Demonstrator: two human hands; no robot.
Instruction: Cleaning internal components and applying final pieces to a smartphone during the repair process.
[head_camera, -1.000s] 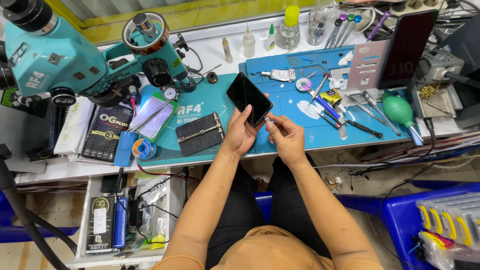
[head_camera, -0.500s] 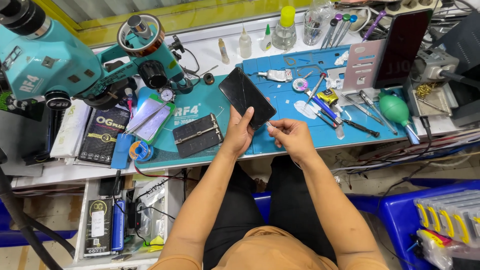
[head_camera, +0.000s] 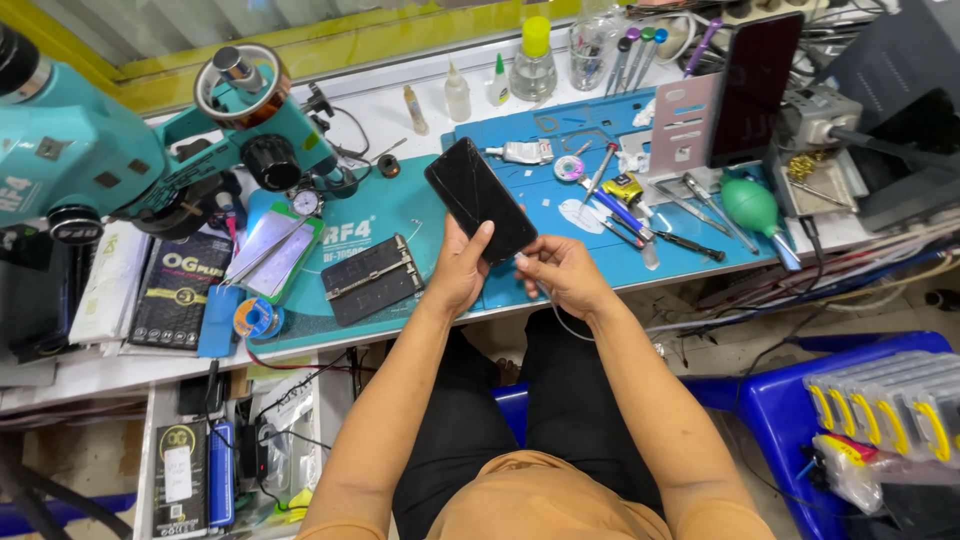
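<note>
My left hand (head_camera: 461, 270) grips a black smartphone (head_camera: 478, 197) with a dark, cracked-looking screen, holding it by its lower end above the blue work mat (head_camera: 400, 215). My right hand (head_camera: 563, 275) is closed next to the phone's bottom edge, pinching the plug of a thin white cable (head_camera: 560, 318) that loops down past the bench edge. The plug sits at or right beside the phone's lower end; I cannot tell whether it is inserted.
A teal microscope (head_camera: 120, 140) stands at the left. A black hinged clamp (head_camera: 371, 279), tweezers and screwdrivers (head_camera: 640, 225), a green air blower (head_camera: 752, 208), small bottles (head_camera: 458, 98) and a dark upright screen (head_camera: 750, 88) crowd the bench. Blue plastic stool (head_camera: 800, 400) at right.
The phone has tilted and shifted slightly in my left hand. My right hand has moved closer to the phone's bottom edge with the cable plug.
</note>
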